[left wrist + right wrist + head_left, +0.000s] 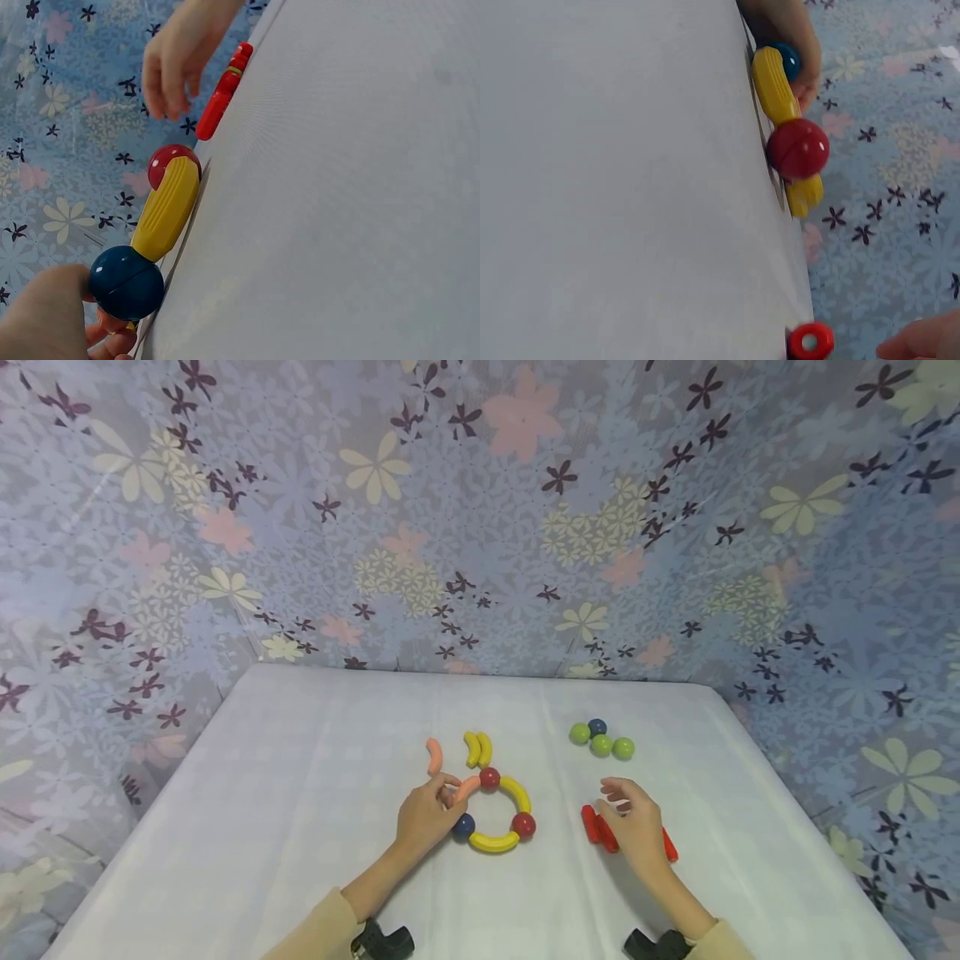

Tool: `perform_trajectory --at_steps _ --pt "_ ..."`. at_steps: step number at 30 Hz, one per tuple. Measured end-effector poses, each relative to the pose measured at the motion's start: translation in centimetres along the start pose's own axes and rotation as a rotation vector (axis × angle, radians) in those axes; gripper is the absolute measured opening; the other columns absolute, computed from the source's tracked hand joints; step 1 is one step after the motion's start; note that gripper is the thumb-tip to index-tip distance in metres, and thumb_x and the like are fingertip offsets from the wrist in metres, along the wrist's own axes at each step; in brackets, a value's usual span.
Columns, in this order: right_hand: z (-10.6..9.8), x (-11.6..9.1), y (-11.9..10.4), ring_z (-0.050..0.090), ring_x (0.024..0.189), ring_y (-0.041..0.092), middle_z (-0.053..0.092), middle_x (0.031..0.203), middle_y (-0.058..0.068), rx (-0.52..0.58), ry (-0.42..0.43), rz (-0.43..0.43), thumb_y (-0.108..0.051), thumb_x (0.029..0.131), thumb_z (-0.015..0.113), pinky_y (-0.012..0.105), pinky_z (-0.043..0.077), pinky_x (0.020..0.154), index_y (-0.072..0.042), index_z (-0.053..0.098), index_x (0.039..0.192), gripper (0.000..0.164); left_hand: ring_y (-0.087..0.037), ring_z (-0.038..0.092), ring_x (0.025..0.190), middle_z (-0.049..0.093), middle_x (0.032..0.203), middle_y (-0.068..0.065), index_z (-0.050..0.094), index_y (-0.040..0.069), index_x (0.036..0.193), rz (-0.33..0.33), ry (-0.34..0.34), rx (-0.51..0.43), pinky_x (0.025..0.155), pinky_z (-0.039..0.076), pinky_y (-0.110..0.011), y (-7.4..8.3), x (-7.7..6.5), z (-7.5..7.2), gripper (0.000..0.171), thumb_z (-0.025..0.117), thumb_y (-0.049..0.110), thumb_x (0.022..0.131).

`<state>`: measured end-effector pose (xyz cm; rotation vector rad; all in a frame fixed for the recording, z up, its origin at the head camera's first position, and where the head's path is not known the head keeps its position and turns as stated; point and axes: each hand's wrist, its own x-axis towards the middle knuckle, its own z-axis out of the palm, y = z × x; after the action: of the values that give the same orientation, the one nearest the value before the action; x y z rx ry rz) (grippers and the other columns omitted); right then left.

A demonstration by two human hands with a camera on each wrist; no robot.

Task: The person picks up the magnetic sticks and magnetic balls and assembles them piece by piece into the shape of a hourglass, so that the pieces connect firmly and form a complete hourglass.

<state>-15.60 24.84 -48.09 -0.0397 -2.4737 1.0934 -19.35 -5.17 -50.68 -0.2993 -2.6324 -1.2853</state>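
On the white table lies a ring of curved sticks and balls: yellow curved sticks [494,842], a red ball [523,825], another red ball at the top, a blue ball [464,826] and a pink curved stick [468,787]. My left hand [429,814] pinches the pink stick at the ring's left side, its thumb close to the blue ball. Over the red sticks [606,835] hovers my right hand [636,822], fingers loosely bent and nothing visible in them. In the left wrist view that hand [180,64] hangs apart from the red sticks [221,94].
Behind the ring lie a loose pink curved stick [434,756] and two yellow curved sticks [478,749]. Several green balls [602,745] and a dark blue ball [597,727] sit at the back right. Flowered cloth [480,527] hangs behind the table.
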Motion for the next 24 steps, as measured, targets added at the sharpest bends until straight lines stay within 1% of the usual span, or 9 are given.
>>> perform_trajectory --at_steps 3,6,9,11,13,15,18,22,24 --pt "-1.0 -0.5 0.6 0.059 0.078 0.016 0.07 0.093 0.012 -0.049 -0.012 0.032 0.002 0.079 0.069 0.017 0.047 0.068 0.0 0.066 0.108 0.029 -0.002 0.042 0.054 0.058 0.066 0.006 0.067 0.016 0.1 -0.01 -0.003 -0.001 0.051 0.032 -0.017 0.1 0.0 -0.1 0.025 0.072 0.022 0.077" --pt "-1.6 -0.8 0.8 0.056 0.075 0.011 0.07 0.093 0.011 -0.081 -0.066 0.059 0.001 0.08 0.069 0.017 0.046 0.065 0.001 0.065 0.111 0.031 -0.003 0.042 0.054 0.058 0.066 0.006 0.067 0.016 0.1 -0.019 -0.007 0.0 0.051 0.032 -0.017 0.1 0.0 -0.2 0.025 0.072 0.022 0.077" --pt "-1.8 -1.0 0.9 0.055 0.076 0.012 0.069 0.094 0.012 -0.099 -0.12 0.062 0.002 0.079 0.069 0.018 0.046 0.065 0.002 0.064 0.113 0.034 -0.003 0.041 0.054 0.057 0.066 0.007 0.067 0.016 0.1 -0.026 -0.009 0.001 0.051 0.031 -0.017 0.1 0.0 -0.2 0.024 0.073 0.023 0.077" --pt "-1.8 -1.1 1.0 0.056 0.078 0.015 0.069 0.096 0.013 -0.109 -0.141 0.051 0.002 0.078 0.069 0.019 0.046 0.066 0.003 0.063 0.114 0.037 -0.003 0.041 0.054 0.057 0.066 0.006 0.067 0.016 0.1 -0.021 -0.009 0.0 0.051 0.031 -0.017 0.1 -0.1 -0.2 0.024 0.073 0.023 0.078" --pt "-1.9 -1.1 1.2 0.057 0.079 0.017 0.069 0.097 0.014 -0.12 -0.142 0.034 0.004 0.078 0.069 0.019 0.046 0.065 0.004 0.063 0.114 0.037 -0.003 0.041 0.054 0.057 0.066 0.006 0.067 0.015 0.1 -0.011 -0.009 0.001 0.05 0.032 -0.017 0.1 -0.1 -0.1 0.024 0.072 0.022 0.078" --pt "-2.0 -1.1 1.2 0.057 0.078 0.017 0.068 0.098 0.015 -0.138 -0.146 0.021 0.005 0.077 0.068 0.018 0.047 0.063 0.005 0.063 0.114 0.037 -0.003 0.041 0.054 0.057 0.066 0.006 0.067 0.016 0.1 -0.008 -0.01 0.0 0.05 0.032 -0.017 0.1 -0.1 -0.1 0.024 0.072 0.023 0.077" --pt "-2.2 -1.2 1.2 0.058 0.077 0.018 0.068 0.097 0.016 -0.189 -0.163 -0.001 0.005 0.077 0.067 0.019 0.047 0.061 0.005 0.063 0.113 0.037 -0.004 0.042 0.054 0.057 0.065 0.007 0.067 0.016 0.1 -0.009 -0.013 0.007 0.05 0.032 -0.017 0.2 -0.1 -0.1 0.024 0.071 0.023 0.077" --pt "-2.2 -1.2 1.2 0.059 0.078 0.019 0.068 0.093 0.014 -0.249 -0.19 -0.01 0.003 0.075 0.069 0.024 0.049 0.064 0.005 0.064 0.112 0.038 -0.004 0.043 0.055 0.056 0.065 0.007 0.066 0.016 0.1 -0.013 -0.02 0.011 0.05 0.033 -0.017 0.2 -0.2 -0.1 0.024 0.071 0.023 0.077" --pt "-2.1 -1.2 1.3 0.06 0.08 0.02 0.068 0.093 0.015 -0.247 -0.192 -0.004 0.003 0.074 0.071 0.026 0.05 0.066 0.005 0.064 0.111 0.038 -0.004 0.043 0.055 0.056 0.065 0.007 0.066 0.016 0.1 -0.014 -0.023 0.011 0.049 0.032 -0.017 0.2 -0.2 0.0 0.024 0.071 0.023 0.078"
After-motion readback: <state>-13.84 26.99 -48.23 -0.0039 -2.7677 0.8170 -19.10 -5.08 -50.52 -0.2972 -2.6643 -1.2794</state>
